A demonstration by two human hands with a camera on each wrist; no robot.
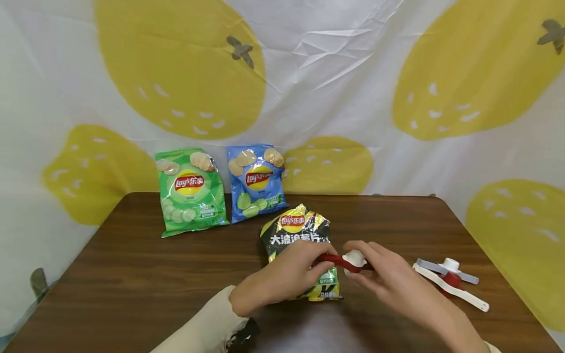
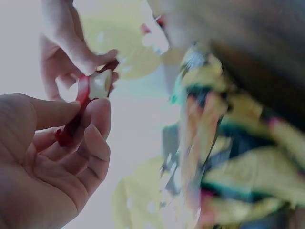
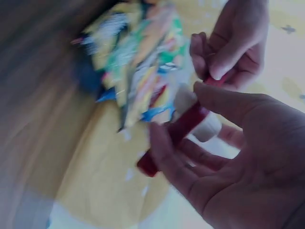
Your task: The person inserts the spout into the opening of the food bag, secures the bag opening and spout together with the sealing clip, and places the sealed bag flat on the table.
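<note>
Both hands hold a red bag clip (image 1: 351, 264) with a round white cap (image 1: 354, 257) in its middle. The left hand (image 1: 289, 272) pinches one end between thumb and fingers. At the other end, around the cap, are the fingers of the right hand (image 1: 390, 278), gripping the clip; the right wrist view shows the red bar (image 3: 189, 123) between them. Behind and below the hands, a black and yellow bag of chips (image 1: 293, 224) lies on the table, partly hidden by the left hand. It looks blurred in the left wrist view.
A green chip bag (image 1: 190, 196) and a blue chip bag (image 1: 257, 184) stand at the back against a lemon-print cloth (image 1: 322, 54). To the right on the brown table (image 1: 185, 274) lie a grey clip (image 1: 428, 265) with a white cap and a white clip (image 1: 472, 298) with a red cap.
</note>
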